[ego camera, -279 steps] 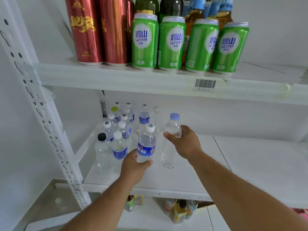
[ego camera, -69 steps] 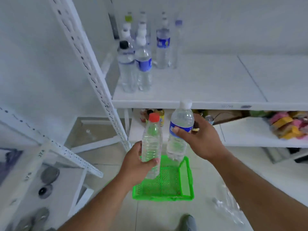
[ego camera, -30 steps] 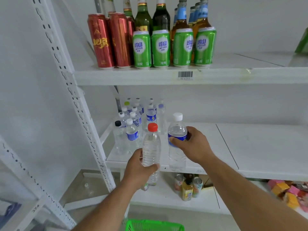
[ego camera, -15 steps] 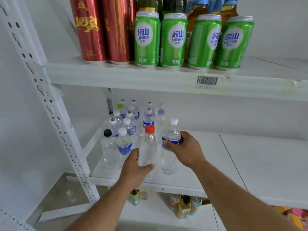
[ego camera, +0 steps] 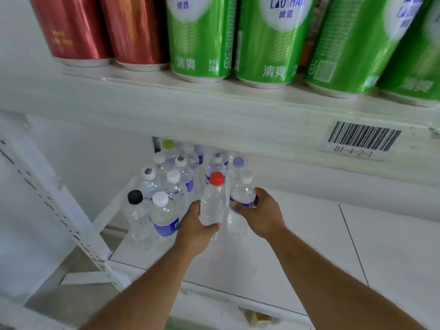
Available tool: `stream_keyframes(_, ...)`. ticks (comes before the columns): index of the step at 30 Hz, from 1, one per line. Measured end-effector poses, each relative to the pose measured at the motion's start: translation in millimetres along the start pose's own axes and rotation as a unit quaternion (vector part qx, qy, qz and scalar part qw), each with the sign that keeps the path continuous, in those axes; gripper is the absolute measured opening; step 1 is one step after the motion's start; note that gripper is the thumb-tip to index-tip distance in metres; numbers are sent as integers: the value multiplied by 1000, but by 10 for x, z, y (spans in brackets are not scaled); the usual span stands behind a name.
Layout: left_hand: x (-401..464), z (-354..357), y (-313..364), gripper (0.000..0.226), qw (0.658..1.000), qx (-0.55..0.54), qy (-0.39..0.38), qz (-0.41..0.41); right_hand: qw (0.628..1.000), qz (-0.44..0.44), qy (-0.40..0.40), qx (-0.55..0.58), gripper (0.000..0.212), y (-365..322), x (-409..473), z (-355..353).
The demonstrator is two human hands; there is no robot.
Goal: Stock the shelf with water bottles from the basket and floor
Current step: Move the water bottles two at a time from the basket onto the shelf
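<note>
My left hand (ego camera: 194, 228) grips a clear water bottle with a red cap (ego camera: 212, 201), upright over the white shelf (ego camera: 297, 246). My right hand (ego camera: 260, 211) grips a white-capped water bottle with a blue label (ego camera: 240, 203) just to the right of it; its base is at the shelf surface. Both sit at the right edge of a cluster of several water bottles (ego camera: 166, 194) standing at the shelf's left end. Basket and floor are mostly out of view.
The upper shelf edge (ego camera: 214, 115) hangs low just above the bottle caps, carrying red cans (ego camera: 95, 29) and green cans (ego camera: 269, 39), with a barcode label (ego camera: 363, 139). A perforated white upright (ego camera: 52, 206) stands at the left. The white shelf extends right of the hands.
Both hands have pushed their bottles further into the shelf, up against the standing cluster. The camera has moved closer and lower, so the upper shelf fills the top.
</note>
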State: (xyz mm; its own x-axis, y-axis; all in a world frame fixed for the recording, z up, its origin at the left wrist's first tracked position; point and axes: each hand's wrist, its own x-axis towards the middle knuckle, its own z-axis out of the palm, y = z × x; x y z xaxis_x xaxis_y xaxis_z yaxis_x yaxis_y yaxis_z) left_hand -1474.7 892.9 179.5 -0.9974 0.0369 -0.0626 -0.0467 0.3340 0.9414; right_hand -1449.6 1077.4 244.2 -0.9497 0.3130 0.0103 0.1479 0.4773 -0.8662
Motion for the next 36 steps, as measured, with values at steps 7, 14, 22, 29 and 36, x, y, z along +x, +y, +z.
stream_keyframes(7, 290, 135, -108, 65, 1000, -4, 10, 19, 999, 3, -10, 31, 40, 167, 110, 228)
stream_keyframes(14, 322, 232, -194, 73, 999, -5, 13, 29, 997, 33, -43, -51, 59, 281, 113, 264)
stream_keyframes(22, 367, 236, -168, 78, 999, 15, 12, 30, 991, 43, -42, -118, 54, 386, 197, 350)
stream_keyframes(29, 481, 270, -134, 74, 998, 49, 27, 15, 993, 36, -27, -111, 56, 368, 295, 457)
stream_keyframes(36, 492, 277, -172, 74, 998, 61, 30, 6, 993, 30, -20, -111, 58, 369, 329, 495)
